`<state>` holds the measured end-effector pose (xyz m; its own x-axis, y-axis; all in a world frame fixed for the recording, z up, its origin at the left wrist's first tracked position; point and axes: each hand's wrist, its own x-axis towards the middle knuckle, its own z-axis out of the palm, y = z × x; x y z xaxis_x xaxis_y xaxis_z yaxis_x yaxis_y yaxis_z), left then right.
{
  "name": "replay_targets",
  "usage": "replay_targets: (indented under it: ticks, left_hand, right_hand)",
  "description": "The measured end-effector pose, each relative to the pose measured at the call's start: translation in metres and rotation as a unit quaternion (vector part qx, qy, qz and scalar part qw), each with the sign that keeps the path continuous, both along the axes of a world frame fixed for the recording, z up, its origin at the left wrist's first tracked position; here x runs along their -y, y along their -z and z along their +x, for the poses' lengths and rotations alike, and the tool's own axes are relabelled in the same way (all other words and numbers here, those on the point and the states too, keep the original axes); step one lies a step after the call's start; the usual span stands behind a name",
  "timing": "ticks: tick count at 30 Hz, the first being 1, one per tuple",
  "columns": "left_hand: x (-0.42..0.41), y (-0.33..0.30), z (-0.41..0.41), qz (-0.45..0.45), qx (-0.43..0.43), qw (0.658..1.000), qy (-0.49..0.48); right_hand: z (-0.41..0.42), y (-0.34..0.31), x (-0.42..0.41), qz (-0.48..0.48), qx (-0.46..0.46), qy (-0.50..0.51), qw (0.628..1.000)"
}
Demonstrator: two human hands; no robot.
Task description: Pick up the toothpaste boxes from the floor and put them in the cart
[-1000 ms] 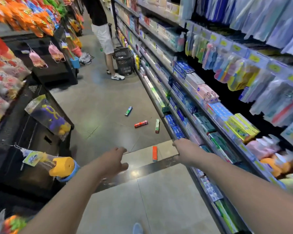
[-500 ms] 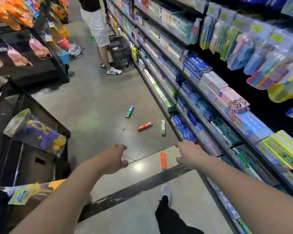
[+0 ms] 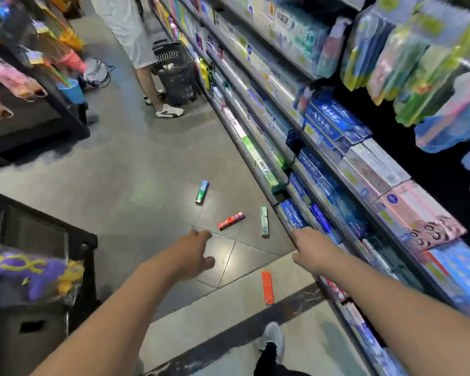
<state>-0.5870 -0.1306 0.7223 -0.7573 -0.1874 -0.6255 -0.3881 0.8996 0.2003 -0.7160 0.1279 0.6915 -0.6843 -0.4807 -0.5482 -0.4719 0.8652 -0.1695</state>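
Four toothpaste boxes lie on the floor (image 3: 136, 169) beside the shelf's (image 3: 258, 169) base: an orange box (image 3: 267, 287) nearest the person, a red box (image 3: 231, 220), a white box (image 3: 264, 222) and a green box (image 3: 202, 191) farther on. The left hand (image 3: 192, 253) and right hand (image 3: 308, 252) reach forward with fingers loosely spread, holding nothing. A basket cart (image 3: 175, 73) stands well up the aisle. The person would do best to crouch for the orange box first, gripping across its narrow sides.

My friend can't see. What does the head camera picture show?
Four toothpaste boxes lie on a shop aisle floor: orange, red, white-green, blue-green. Both empty hands, left and right, reach forward. Far off, someone stands by a black basket.
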Motion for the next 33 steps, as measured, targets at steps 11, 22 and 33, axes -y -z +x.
replay_targets:
  ticks: [11,22,33]
  left_hand:
    - [0.043,0.059,-0.134,0.006,0.000,0.995,0.102]
    - [0.073,0.212,-0.229,0.025,0.019,0.972,0.235]
    - [0.096,0.499,-0.232,-0.020,0.035,0.970,0.239]
  right_hand:
    - [-0.068,0.051,0.039,0.011,0.001,0.078,0.997]
    - [-0.083,0.188,0.071,0.022,0.032,0.214,0.976]
    - [-0.034,0.462,0.070,0.032,0.075,0.274,0.958]
